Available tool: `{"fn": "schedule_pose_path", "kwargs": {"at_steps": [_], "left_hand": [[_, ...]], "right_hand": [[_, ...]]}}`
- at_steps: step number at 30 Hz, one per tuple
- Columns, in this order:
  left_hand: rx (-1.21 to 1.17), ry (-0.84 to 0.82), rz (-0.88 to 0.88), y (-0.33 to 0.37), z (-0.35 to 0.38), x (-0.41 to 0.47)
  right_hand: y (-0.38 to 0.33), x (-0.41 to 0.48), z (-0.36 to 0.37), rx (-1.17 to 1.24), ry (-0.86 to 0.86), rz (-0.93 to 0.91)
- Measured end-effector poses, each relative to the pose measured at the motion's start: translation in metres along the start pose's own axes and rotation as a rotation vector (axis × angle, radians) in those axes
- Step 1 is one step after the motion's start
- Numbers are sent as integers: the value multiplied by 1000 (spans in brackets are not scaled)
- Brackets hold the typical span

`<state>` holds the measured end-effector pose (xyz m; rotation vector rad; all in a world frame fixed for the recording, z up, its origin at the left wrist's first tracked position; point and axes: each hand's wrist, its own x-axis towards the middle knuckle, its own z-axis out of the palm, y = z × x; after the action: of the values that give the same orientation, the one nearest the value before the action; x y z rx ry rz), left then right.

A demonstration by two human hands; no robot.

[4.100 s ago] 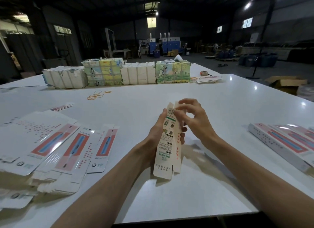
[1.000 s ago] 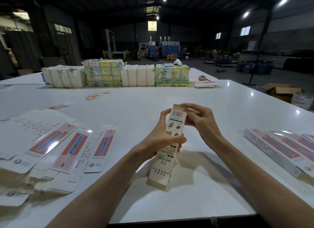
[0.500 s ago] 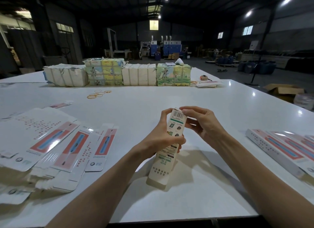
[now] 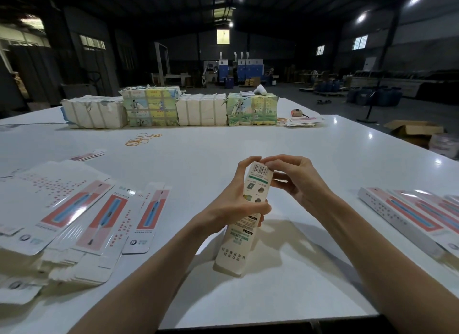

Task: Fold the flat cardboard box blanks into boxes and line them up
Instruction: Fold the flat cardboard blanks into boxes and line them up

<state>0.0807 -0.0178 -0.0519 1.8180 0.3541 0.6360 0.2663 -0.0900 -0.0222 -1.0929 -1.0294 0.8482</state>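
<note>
Left grip (image 4: 238, 204) is clamped round the middle of the box (image 4: 238, 246), thumb across the printed face and forefinger raised to the top corner. Right grip (image 4: 295, 182) pinches the box's top end with curled fingertips just above the barcode. The box stands tilted on the worktop (image 4: 223, 144), its lower end touching the surface.

Four seconds ago the box hung above the worktop with its end flaps sticking out. Half a second ago the right fingertips were a little off the top edge, and now they are on it.

One box is in hand. The fanned pile of flat blanks (image 4: 82, 219) on the left shows three red-and-blue faces. On the right, the finished boxes (image 4: 407, 217) lie side by side, at least three, the rest cut off. Four bundles (image 4: 151, 106) line the far edge, two white and two printed, with loose rubber bands (image 4: 142, 139) near them.
</note>
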Motion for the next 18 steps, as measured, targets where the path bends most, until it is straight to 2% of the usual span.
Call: {"fn": "schedule_pose_path", "kwargs": {"at_steps": [4,15,18], "left_hand": [[-103,28,-8,-2,-3,3],[-238,34,-96,-11,1,5],[-261,45,-79,-13,1,6]], "right_hand": [[5,-1,5,55,-88,-25],[15,-6,18,-329,77,-269],[15,-6,21,-316,107,-278]]}}
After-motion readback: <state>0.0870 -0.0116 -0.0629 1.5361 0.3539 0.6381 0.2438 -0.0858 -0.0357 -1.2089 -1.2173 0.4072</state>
